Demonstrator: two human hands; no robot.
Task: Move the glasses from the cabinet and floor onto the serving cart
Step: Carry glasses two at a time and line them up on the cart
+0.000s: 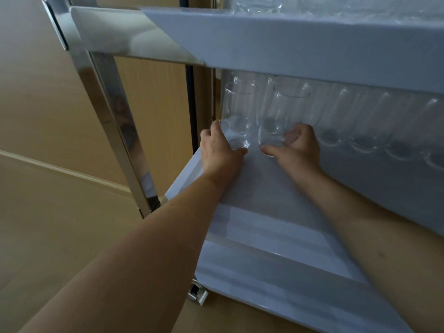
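Both my hands reach into the serving cart's lower shelf (276, 236), a white tray. My left hand (217, 152) grips the base of a clear glass (236, 109) at the shelf's far left. My right hand (299, 146) grips the base of a second clear glass (281, 116) just to its right. Both glasses are upright at the shelf's back, close to its surface. A row of several more clear glasses (365, 121) stands along the back to the right. More glasses (257, 4) stand on the top shelf.
The cart's top shelf (300, 49) overhangs my hands. A chrome frame post (115, 131) runs down the cart's left side to a caster (198, 293). Wooden floor (60, 212) and wooden panels lie to the left.
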